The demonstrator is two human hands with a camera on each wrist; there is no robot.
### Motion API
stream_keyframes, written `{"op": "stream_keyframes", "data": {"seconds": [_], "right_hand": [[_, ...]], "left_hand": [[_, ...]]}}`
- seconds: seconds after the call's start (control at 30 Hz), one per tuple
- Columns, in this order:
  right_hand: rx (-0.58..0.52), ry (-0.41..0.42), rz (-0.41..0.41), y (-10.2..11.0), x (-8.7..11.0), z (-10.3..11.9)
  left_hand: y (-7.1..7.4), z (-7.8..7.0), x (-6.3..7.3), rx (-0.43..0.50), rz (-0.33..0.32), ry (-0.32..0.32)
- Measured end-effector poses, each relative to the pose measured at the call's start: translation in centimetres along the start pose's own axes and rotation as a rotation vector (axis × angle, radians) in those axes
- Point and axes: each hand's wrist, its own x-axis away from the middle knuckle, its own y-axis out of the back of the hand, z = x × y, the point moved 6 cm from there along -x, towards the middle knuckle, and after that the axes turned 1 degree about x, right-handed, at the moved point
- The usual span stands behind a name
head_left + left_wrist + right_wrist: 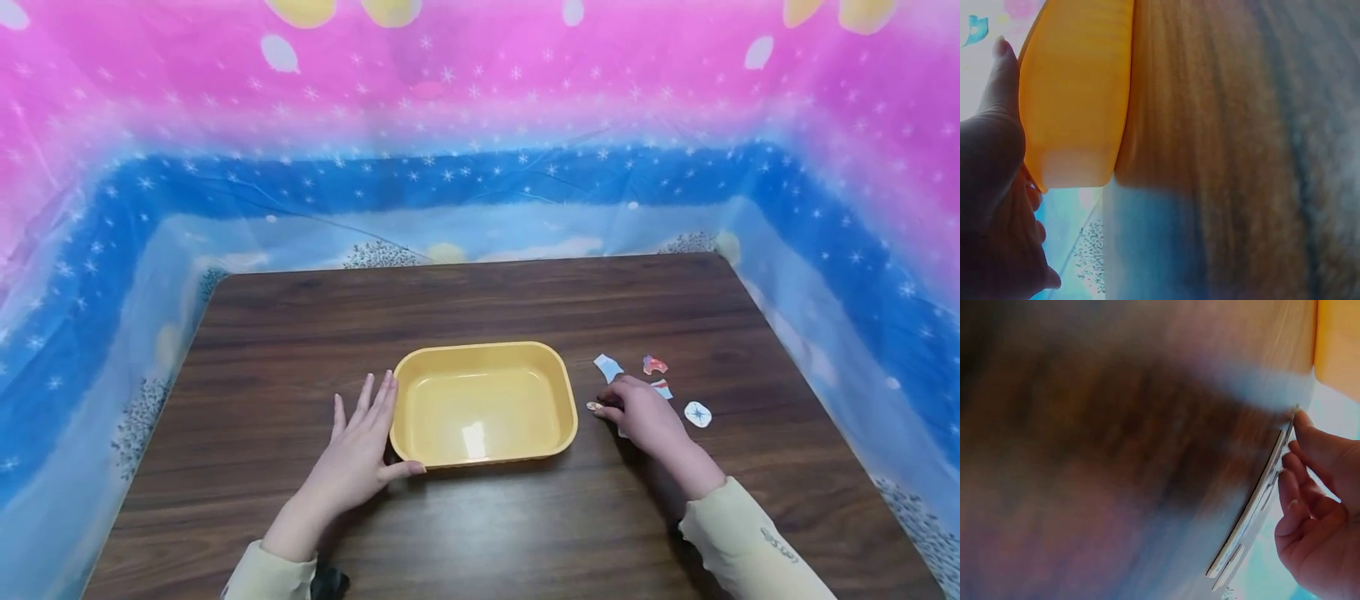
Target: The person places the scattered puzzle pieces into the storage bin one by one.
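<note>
Small flat piece (593,407) sits at the right hand's (647,417) fingertips, just off the right side of the yellow tray (480,358), low over the bench (487,533). Right hand: curled, looks like a thumb-and-finger pinch; the far contact is hidden in the wrist view. Left hand (358,457): fingers extended and spread along the tray's left side, thumb at the near rim, steadying it rather than clamping.

Risks as I read them:
- Slip. Piece is thin, grip is at the very tips; a weak or off-edge pinch lets it flip or drop.
- Drag. Palm is low over the white-and-red piece (663,389) and a mostly covered piece (622,432); a low sideways sweep would shove them.
- Neighbor hit. Light blue piece (608,367) is near the knuckles, easy to nudge. Red piece (654,364) and compass-marked piece (698,414) are less exposed.
- Rim clip. Tray wall stands right beside the pinch; moving toward it without lift catches the edge.
- Tray skid, if the left hand pushes unevenly.
</note>
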Motion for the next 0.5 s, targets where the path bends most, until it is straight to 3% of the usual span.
{"op": "stream_keyframes", "data": {"seconds": [0.2, 0.5], "right_hand": [[0.009, 0.016, -0.022, -0.03, -0.42, 0.16], [-0.015, -0.010, 0.077, -0.48, -0.74, 0.71]], "left_hand": [[-0.26, 0.04, 0.01, 0.010, -0.005, 0.009], [-0.11, -0.04, 0.10, 0.023, -0.003, 0.012]]}}
